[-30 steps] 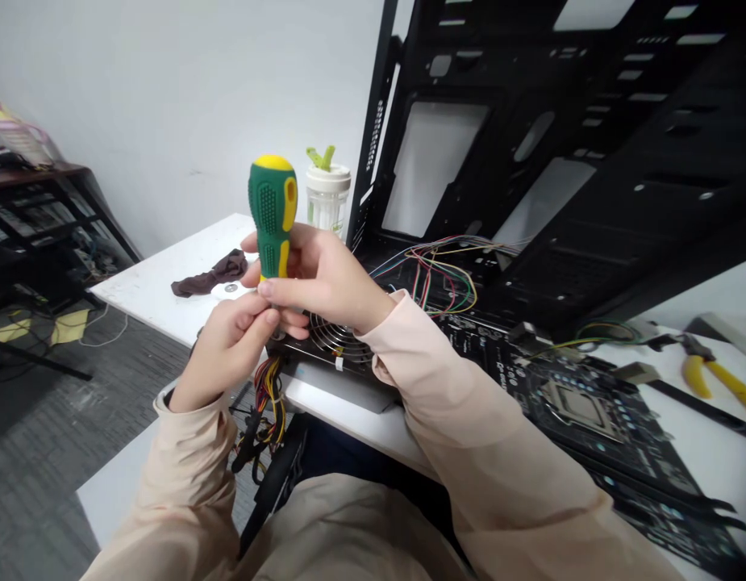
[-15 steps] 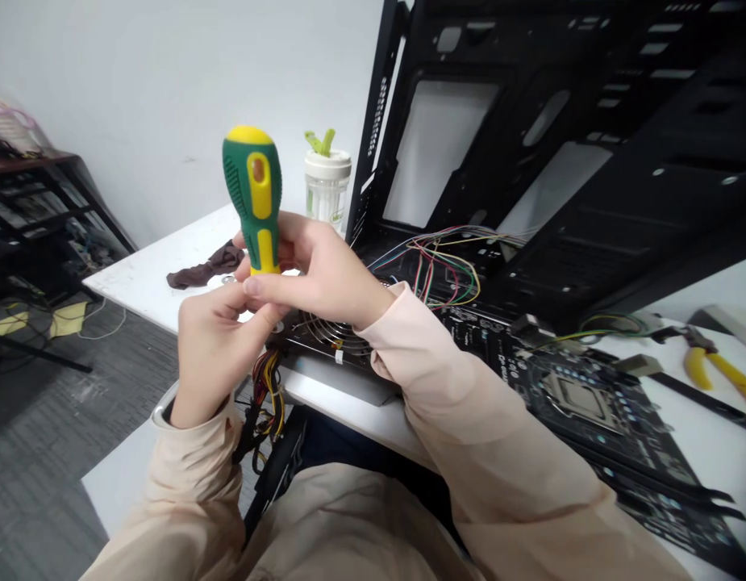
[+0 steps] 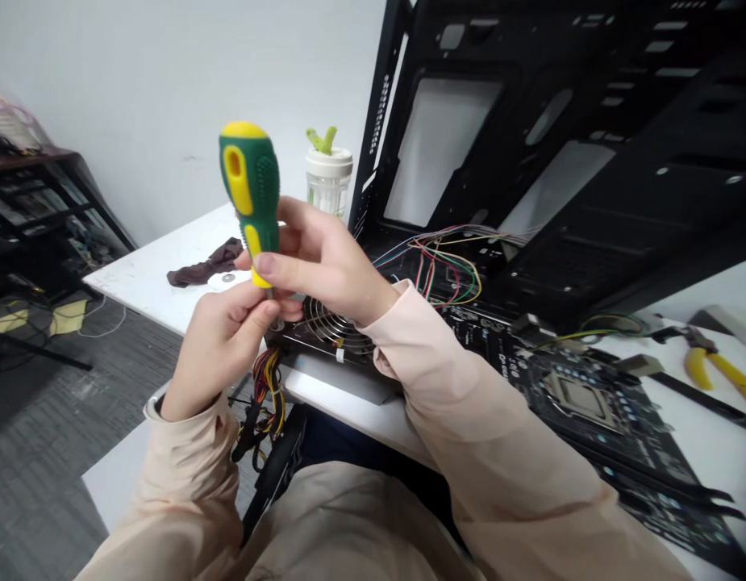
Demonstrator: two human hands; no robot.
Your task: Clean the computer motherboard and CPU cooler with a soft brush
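You hold a green-and-yellow screwdriver [image 3: 248, 181] upright in the air, above the worktop [image 3: 136, 278], its yellow-capped butt pointing up and leaning slightly toward your left. Its long axis runs down into your hands. Your right hand [image 3: 321, 262] is the nearer to the handle, curled around its lower half with the thumb pressed across the front. Your left hand [image 3: 218, 351] sits just below, its fingers [image 3: 252, 319] pressed together at the handle's base. The shaft and tip are mostly hidden there, so you can't really tell whether those fingers pinch the shaft or something small.

Under your hands lies a power supply with a round fan grille [image 3: 339, 335], its colored wire bundle [image 3: 267, 387] hanging past the worktop's near edge. To your right stand a black computer case [image 3: 499, 137] and a motherboard [image 3: 581, 399]. Open room lies toward the worktop's far left corner, around a brown cloth [image 3: 206, 266], with a clear jar [image 3: 328, 181] just beyond the screwdriver.
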